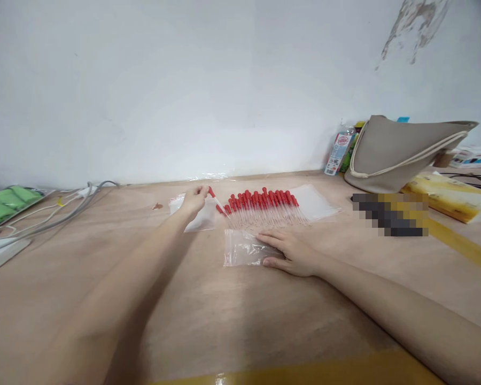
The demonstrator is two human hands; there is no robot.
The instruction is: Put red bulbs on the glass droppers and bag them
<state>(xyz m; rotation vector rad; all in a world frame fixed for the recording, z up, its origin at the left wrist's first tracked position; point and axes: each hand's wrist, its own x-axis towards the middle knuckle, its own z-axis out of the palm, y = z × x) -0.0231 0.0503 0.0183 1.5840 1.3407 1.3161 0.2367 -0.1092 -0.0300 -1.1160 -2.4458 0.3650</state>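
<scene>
A row of several glass droppers with red rubber bulbs lies on the wooden table, far from me. My left hand is stretched out to the row's left end and pinches one red-bulbed dropper, lifted at a slant. My right hand lies flat, fingers spread, on the edge of a small clear plastic bag just in front of the droppers. More clear bags lie at the left and the right of the row.
A grey fabric bag stands at the back right with packets behind it. Yellow packages lie further right. Grey cables and green packs are at the left. A white wall closes the far side.
</scene>
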